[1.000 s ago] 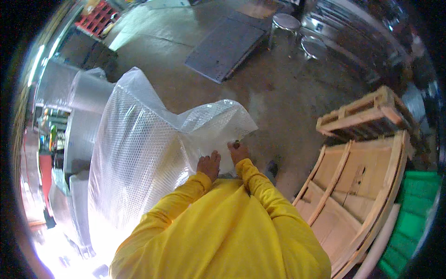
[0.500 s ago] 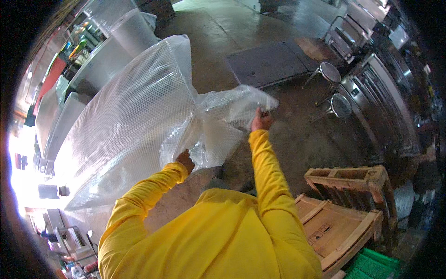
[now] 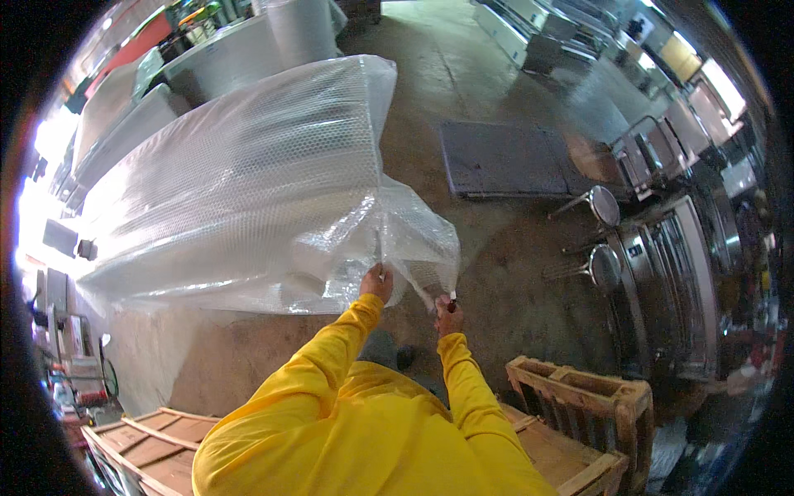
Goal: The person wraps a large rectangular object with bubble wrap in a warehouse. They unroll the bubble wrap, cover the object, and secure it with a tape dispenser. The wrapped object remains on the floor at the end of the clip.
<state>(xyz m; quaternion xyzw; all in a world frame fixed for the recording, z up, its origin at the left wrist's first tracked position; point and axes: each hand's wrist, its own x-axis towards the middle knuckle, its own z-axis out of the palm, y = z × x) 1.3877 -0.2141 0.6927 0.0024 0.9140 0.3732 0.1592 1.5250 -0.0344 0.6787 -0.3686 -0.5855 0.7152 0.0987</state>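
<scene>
— What fills most of the view?

— A concrete floor (image 3: 488, 74), and over its left half a big bulky object wrapped in bubble wrap (image 3: 248, 182). The wrapped bulk runs from the far left up toward the top middle, and a loose flap of the wrap hangs off its near right end, just in front of the person.

— What else stands around?

— More wrapped pieces (image 3: 223, 50) lie behind the big one, at upper left. A dark flat panel (image 3: 504, 157) lies on the floor right of centre. Steel cabinets (image 3: 670, 273) line the right side, with two round steel stools (image 3: 600, 207) beside them. Wooden pallets (image 3: 587, 405) sit at lower right and lower left, close to the person.

— And the person?

— Yellow sleeves (image 3: 331, 372) come up from the lower edge. The left hand (image 3: 377, 283) is raised to the flap, its fingers pinching the hanging edge of the wrap. The right hand (image 3: 448, 312) is just to the right and a little lower, at the flap's lower corner, fingers closed around a small dark tool (image 3: 452, 306) with a reddish tip; what kind of tool it is I cannot tell.

— Are the hands touching each other?

— No, they are near but apart, with the flap stretched between them.
</scene>
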